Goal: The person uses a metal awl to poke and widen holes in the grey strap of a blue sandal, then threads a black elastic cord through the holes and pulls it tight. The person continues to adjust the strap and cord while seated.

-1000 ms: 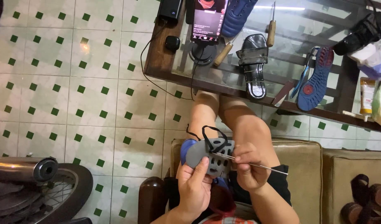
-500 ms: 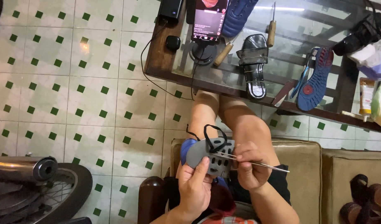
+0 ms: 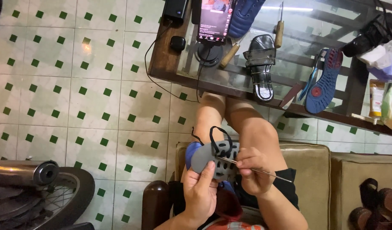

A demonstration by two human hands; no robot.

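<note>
We see the grey shoe (image 3: 213, 159) as our landmark, resting over the seated person's lap just in front of the padded seat (image 3: 315, 170), its blue toe end turned toward the floor tiles (image 3: 76, 106). Our left hand (image 3: 200, 191) cups the shoe from beneath, the grip pressed together around its grey upper with the thumb laid along the side, evidently to keep the eyelet rows facing up and steady. Our right hand (image 3: 251, 170), just beside the shoe on its far side from the wheel, pinches a thin metal needle (image 3: 255, 169) between fingertips; the tip lies across the eyelets while the shaft trails away over the thigh, an angle that suits passing it through the upper. A black lace (image 3: 217, 136) loops loose above the shoe. Beyond the shoe, past the knees, stands the glass-topped desk (image 3: 170, 64), which carries a lit phone (image 3: 215, 19) on a stand, a black sandal (image 3: 260, 64), a blue sole (image 3: 326, 81) and wooden-handled awls (image 3: 279, 32), all within arm's reach of the seat. Well apart from the shoe, at the lower corner, we note a motorbike wheel (image 3: 55, 200) and exhaust pipe (image 3: 23, 172).
</note>
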